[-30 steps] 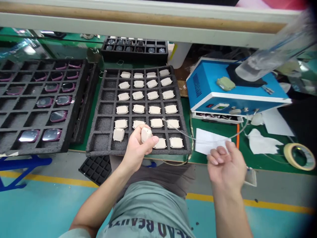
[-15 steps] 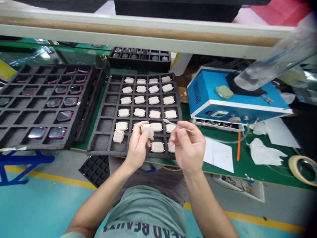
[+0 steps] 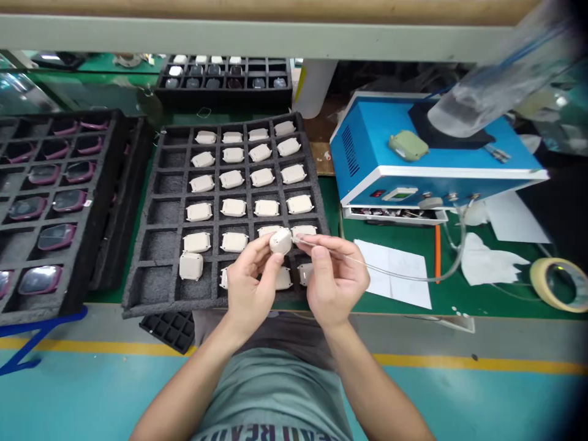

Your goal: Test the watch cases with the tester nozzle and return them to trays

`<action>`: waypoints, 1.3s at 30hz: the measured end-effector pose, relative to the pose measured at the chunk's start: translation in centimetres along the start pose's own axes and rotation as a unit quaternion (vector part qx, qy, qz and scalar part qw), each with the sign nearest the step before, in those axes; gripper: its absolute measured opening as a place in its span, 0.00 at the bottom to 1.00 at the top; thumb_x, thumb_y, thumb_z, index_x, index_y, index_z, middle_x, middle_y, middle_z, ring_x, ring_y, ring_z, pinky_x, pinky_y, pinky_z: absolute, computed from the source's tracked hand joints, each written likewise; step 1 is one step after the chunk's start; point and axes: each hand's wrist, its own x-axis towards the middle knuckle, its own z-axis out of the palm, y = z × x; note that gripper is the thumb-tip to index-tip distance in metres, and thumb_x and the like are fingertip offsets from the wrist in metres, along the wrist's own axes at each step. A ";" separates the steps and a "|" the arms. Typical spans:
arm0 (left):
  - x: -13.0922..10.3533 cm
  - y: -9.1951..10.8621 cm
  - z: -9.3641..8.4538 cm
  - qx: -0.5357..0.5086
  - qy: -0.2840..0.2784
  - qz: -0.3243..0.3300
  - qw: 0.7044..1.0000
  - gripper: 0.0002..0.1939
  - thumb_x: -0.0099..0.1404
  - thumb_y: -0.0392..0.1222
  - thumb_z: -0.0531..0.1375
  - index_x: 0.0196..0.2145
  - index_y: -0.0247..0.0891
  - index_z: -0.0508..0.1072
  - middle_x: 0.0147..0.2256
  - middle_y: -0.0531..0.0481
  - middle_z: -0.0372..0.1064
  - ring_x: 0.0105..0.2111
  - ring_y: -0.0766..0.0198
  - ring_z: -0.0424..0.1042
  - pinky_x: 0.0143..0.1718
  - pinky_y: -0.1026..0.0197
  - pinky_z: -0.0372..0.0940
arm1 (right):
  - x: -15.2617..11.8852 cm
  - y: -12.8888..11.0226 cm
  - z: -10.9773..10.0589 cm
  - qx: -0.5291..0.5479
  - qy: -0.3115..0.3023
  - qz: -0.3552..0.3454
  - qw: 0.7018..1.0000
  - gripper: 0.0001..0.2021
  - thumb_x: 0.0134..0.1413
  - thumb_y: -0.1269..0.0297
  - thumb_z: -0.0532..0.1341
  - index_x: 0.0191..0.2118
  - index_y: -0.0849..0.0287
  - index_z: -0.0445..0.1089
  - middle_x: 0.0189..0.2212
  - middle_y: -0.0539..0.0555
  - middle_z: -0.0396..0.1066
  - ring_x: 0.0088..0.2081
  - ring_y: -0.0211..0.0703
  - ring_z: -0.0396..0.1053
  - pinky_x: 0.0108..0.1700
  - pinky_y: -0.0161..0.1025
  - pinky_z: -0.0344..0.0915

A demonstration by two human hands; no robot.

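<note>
My left hand (image 3: 254, 277) pinches a beige watch case (image 3: 280, 241) between thumb and fingers, tilted above the tray. In my right hand (image 3: 337, 275) is a thin clear tube (image 3: 381, 270), gripped near its end. The tube's tip meets the right edge of the held case or sits just beside it; I cannot tell which. Under both hands lies a dark foam tray (image 3: 156, 274) divided into compartments, with rows of similar beige watch cases (image 3: 232, 207). One loose case (image 3: 191, 266) leans partly over a divider at the front left.
On the right stands a blue machine (image 3: 413, 174), joined to the tube, with a green watch case (image 3: 408, 146) on top. Nearby lie white paper (image 3: 395, 269), an orange stick (image 3: 438, 254) and a tape roll (image 3: 560, 285). Another tray (image 3: 78, 263) at left holds purple watches. A shelf beam (image 3: 257, 38) crosses above.
My right hand has brought the tube tip left to the held watch case. My left hand has turned the case onto a tilt. The camera view has shifted.
</note>
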 end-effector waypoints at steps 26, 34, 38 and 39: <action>-0.1 0.0 -0.1 0.019 0.002 -0.002 1.000 0.17 0.71 0.42 0.67 0.57 0.40 0.80 0.53 0.43 0.81 0.50 0.54 0.82 0.53 0.54 0.78 | -0.2 0.1 0.0 -0.010 -0.013 0.001 1.000 0.02 0.66 0.65 0.66 0.42 0.54 0.76 0.39 0.54 0.82 0.46 0.49 0.83 0.50 0.50 0.83; 0.0 0.0 -0.2 0.023 0.004 -0.005 1.000 0.17 0.71 0.43 0.67 0.56 0.41 0.80 0.54 0.43 0.81 0.50 0.54 0.82 0.54 0.54 0.78 | -0.1 0.3 0.0 0.007 -0.012 -0.002 1.000 0.03 0.65 0.66 0.66 0.43 0.53 0.77 0.39 0.53 0.82 0.45 0.48 0.84 0.50 0.49 0.83; 0.0 0.1 -0.1 0.019 0.003 -0.005 1.000 0.17 0.71 0.43 0.67 0.56 0.41 0.80 0.53 0.43 0.81 0.50 0.53 0.82 0.54 0.53 0.78 | -0.1 0.3 -0.1 -0.004 -0.012 0.001 1.000 0.02 0.65 0.65 0.66 0.42 0.53 0.76 0.39 0.53 0.82 0.46 0.49 0.84 0.50 0.50 0.83; 0.0 0.1 -0.1 0.017 0.003 -0.002 1.000 0.17 0.71 0.43 0.67 0.56 0.41 0.80 0.53 0.43 0.81 0.50 0.54 0.82 0.54 0.54 0.78 | -0.1 0.2 -0.1 -0.005 -0.013 0.001 1.000 0.02 0.65 0.65 0.66 0.42 0.54 0.76 0.39 0.53 0.82 0.46 0.49 0.84 0.50 0.50 0.83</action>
